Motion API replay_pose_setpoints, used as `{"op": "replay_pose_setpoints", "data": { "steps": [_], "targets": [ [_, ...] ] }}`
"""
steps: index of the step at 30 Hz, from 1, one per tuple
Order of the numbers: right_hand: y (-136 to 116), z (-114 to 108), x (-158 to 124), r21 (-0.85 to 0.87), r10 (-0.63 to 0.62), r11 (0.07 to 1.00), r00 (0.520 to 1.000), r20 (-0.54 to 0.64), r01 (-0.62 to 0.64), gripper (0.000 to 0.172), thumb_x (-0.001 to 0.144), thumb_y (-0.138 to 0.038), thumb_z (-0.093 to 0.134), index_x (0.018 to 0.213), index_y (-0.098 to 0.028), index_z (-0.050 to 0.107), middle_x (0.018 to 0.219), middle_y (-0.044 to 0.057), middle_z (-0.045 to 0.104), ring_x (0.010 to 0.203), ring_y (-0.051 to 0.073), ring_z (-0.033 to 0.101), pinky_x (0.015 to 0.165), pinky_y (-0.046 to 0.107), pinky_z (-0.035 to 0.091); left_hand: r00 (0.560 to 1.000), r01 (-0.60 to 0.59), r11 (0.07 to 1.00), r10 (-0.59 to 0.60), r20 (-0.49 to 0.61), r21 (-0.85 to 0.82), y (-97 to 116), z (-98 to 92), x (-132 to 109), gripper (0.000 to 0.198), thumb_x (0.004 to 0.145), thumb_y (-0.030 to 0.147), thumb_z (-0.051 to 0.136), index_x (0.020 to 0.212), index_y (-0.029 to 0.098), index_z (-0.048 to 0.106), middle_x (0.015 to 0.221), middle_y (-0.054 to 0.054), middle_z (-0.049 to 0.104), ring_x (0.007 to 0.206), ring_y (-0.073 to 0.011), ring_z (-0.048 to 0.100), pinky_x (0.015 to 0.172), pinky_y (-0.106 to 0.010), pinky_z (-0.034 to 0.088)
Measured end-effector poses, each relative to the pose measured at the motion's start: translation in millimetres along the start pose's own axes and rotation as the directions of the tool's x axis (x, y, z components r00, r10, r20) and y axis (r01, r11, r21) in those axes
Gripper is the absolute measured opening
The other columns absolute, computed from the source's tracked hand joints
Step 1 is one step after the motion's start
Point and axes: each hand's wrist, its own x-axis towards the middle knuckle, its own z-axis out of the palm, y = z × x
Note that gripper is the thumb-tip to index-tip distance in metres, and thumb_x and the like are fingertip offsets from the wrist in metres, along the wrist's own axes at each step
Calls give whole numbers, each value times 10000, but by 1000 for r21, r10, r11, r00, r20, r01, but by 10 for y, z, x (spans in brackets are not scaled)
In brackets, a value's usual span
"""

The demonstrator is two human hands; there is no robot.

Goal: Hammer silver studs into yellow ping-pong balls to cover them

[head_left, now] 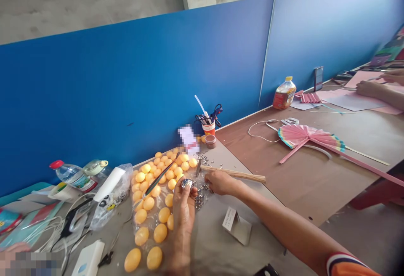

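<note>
My left hand point(183, 215) is wrapped round a round, shiny silver ball point(188, 183), its surface looking like metal tack heads. Just to the right, my right hand point(219, 182) reaches down with fingers pressed together at a pile of small silver pieces, perhaps tacks point(202, 199); what its fingertips pinch is hidden. Behind that hand lies a hammer point(240, 174) with a wooden handle. Many orange balls point(164, 215) rest in rows on clear plastic to the left, and a dark slim tool point(159, 179) lies across them.
A small open white box point(236, 225) is near my right forearm. Bottles point(74, 176), cables and plastic bags crowd the left. A cup of pens point(208, 128) stands by the blue partition point(142, 91). Pink paper fans point(311, 137) and another person's hands point(374, 88) are at the right.
</note>
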Motion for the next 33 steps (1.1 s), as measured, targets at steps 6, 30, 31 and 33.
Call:
{"op": "replay_pose_setpoints", "data": {
  "steps": [6, 30, 31, 33],
  "targets": [
    [-82, 36, 3, -99, 32, 995, 999, 18, -30, 145, 745, -52, 592, 771, -167, 676, 821, 110, 711, 769, 235, 641, 670, 294, 433, 999, -39, 995, 35, 37, 96, -26, 4, -10, 515, 695, 404, 820, 1158, 237, 668, 958, -14, 673, 714, -125, 626, 681, -265, 503],
    [-177, -36, 17, 76, -7, 997, 996, -92, 14, 143, 773, -50, 587, 795, -138, 698, 882, 79, 707, 827, 179, 627, 742, 244, 438, 989, 114, 985, -100, 110, -128, 62, 7, -36, 465, 712, 316, 818, 1155, 237, 702, 1058, -52, 731, 743, -127, 670, 694, -253, 531],
    [-179, -39, 22, 88, 1, 996, 995, -95, 8, 142, 771, -47, 584, 785, -139, 692, 854, 68, 705, 804, 168, 621, 731, 238, 434, 989, 112, 986, -99, 107, -123, 62, 11, -36, 470, 708, 317, 820, 1156, 237, 701, 1053, -52, 733, 739, -128, 670, 693, -255, 532],
    [-181, -43, 26, 127, 25, 992, 994, -105, -12, 147, 763, -40, 572, 759, -142, 678, 793, 46, 695, 746, 151, 605, 693, 230, 421, 991, 104, 988, -92, 99, -116, 59, 18, -35, 486, 692, 314, 829, 1153, 231, 703, 1039, -57, 737, 726, -130, 668, 687, -259, 537]
  ]
}}
